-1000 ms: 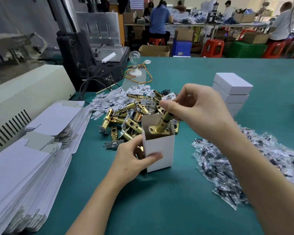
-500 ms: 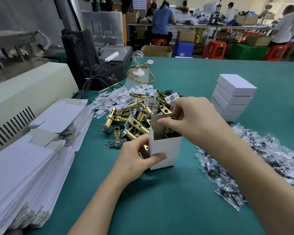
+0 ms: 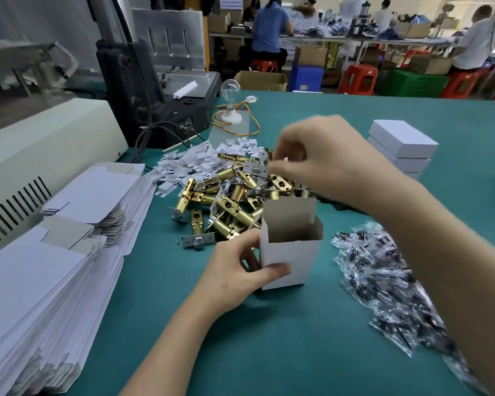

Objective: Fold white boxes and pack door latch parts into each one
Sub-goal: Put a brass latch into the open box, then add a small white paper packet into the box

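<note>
Now upright on the green surface [image 3: 269, 338], an open white box [image 3: 295, 258] is grasped by the left grip [image 3: 240, 270], just beside a pile of brass door latches [image 3: 229, 201]; the right grip [image 3: 320, 155] curls, blurred, above the pile, its hold impossible to tell.

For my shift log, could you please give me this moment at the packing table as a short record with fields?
left hand: grips the open box, upright on the table
right hand: above the latch pile, fingers curled; blurred, grasp unclear
box contents: not visible
flat blanks: stacked at left
closed boxes: stacked at far right
bagged parts: heaped right of the open box
</note>
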`<state>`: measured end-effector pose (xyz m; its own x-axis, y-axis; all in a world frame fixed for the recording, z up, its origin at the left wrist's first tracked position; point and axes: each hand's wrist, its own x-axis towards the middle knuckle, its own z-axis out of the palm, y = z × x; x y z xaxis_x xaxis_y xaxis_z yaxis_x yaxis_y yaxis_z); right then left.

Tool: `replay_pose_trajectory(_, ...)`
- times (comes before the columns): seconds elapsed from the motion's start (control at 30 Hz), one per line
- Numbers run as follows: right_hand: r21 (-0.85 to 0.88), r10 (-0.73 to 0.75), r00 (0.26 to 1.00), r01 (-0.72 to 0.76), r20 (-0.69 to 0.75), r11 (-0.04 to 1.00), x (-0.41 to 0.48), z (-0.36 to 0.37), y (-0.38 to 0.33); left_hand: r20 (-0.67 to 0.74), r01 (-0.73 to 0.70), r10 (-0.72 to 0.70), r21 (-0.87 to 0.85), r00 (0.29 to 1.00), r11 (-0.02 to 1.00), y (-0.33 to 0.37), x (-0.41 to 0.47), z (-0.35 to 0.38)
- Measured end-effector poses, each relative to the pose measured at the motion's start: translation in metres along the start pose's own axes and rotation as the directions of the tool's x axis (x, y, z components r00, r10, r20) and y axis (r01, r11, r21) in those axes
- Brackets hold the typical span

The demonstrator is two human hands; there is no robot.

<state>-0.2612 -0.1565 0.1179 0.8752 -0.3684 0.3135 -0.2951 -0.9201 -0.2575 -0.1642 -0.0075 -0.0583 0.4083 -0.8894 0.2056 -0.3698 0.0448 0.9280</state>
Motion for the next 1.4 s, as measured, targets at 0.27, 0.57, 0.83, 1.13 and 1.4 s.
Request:
replay_pose_trajectory(0.27, -0.033, -0.127, 0.922, 0.149, 0.366, 0.988, 0.138, 0.057, -0.002, 0.063, 0.025, -0.025, 0.006, 0.998, 1.000, -0.010, 0.001, -0.002)
replay_pose_trajectory(0.57, -0.297, -0.232, 0.787, 0.461, 0.572, 0.836, 0.208, 0.144, 0.010, 0.109, 0.085, -0.089, 0.033, 0.990, 0.996, -0.013, 0.000, 0.002)
replay_pose_trajectory(0.83, -0.396, -0.313, 0.802, 0.541, 0.509, 0.742, 0.223, 0.176, 0.016, 0.103, 0.094, -0.096, 0.023, 0.990, 0.995, -0.012, 0.002, 0.003)
replay_pose_trajectory(1.13, 0.070, -0.284, 0.925, 0.275, 0.252, 0.959, 0.210, 0.156, 0.015, 0.093, 0.068, -0.067, -0.011, 0.993, 0.998, -0.016, 0.003, 0.005)
replay_pose_trajectory(1.4, 0.581, -0.115, 0.993, 0.086, 0.012, 0.810, 0.127, 0.069, 0.021, 0.081, 0.101, -0.097, -0.052, 0.992, 0.994, -0.012, 0.006, 0.004)
